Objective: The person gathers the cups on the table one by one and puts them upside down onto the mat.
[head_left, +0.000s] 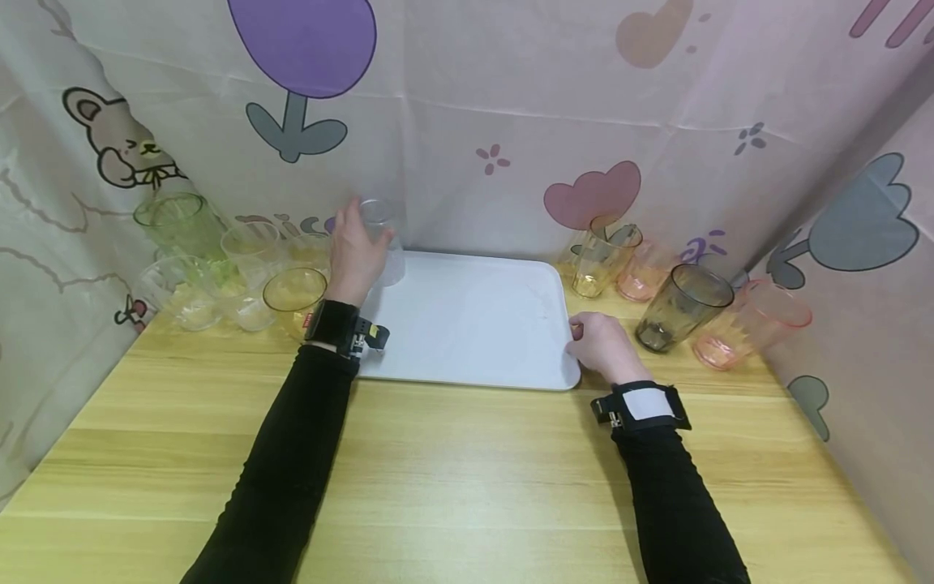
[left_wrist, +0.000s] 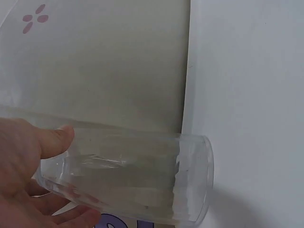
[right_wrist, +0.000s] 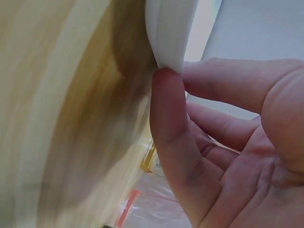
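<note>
My left hand [head_left: 357, 255] holds a clear tumbler [head_left: 392, 258] by its upper end, thumb on one side and fingers on the other. The tumbler stands over the back left corner of a white tray [head_left: 474, 324]. In the left wrist view, the far end of the clear tumbler [left_wrist: 142, 175] overlaps the tray's edge [left_wrist: 237, 95]; whether it touches cannot be told. My right hand [head_left: 604, 347] pinches the tray's right edge between thumb and index finger, as the right wrist view shows at the tray rim [right_wrist: 171, 38].
Left of the tray stand several tumblers: green [head_left: 178, 227], clear [head_left: 251, 251] and amber [head_left: 295, 292]. On the right are a yellow tumbler [head_left: 604, 259], a grey one [head_left: 682, 308] and pink ones [head_left: 751, 324]. A patterned curtain [head_left: 452, 130] hangs behind the wooden table [head_left: 467, 470].
</note>
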Tool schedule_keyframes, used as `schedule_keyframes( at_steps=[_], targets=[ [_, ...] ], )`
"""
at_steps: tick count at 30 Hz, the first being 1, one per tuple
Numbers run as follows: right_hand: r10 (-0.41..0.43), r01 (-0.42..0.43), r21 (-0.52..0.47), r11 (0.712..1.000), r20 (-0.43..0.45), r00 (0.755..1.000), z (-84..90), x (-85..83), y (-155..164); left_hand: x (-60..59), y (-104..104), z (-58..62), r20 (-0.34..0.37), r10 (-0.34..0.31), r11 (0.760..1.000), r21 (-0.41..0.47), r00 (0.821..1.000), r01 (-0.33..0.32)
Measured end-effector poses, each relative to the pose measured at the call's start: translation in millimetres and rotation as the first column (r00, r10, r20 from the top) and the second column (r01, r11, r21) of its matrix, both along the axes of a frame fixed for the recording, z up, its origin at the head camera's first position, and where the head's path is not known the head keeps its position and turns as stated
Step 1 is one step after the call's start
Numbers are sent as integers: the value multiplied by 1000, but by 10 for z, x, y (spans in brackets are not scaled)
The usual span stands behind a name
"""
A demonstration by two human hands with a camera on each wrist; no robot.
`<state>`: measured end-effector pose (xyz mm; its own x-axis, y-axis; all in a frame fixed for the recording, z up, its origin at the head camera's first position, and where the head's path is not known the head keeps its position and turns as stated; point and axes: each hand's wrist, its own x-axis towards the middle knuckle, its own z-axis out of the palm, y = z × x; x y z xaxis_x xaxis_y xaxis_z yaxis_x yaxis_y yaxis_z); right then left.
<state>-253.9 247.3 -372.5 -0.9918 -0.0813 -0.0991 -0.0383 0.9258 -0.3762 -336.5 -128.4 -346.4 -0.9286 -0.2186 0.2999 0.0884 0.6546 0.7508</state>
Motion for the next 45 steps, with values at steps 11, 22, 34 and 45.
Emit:
schedule_keyframes(
  at_steps=[11,22,34,45],
  targets=[
    [-10,10,-8,1000,24,1000,14,5,-10,-9,10,-10,12,-1,1000,10,1000,1],
    [-11,12,-37,999,44,999,40,31,-24,61,15,37,2,28,999,-42,1000,-28],
    [-82,31,-236,971,-213,974,69,89,-34,305,146,219,-141,-16,999,-50,990,9],
    [-285,32,-477,878,-468,836,156,54,-103,571,449,215,-197,-339,934,-188,920,304]
  ],
)
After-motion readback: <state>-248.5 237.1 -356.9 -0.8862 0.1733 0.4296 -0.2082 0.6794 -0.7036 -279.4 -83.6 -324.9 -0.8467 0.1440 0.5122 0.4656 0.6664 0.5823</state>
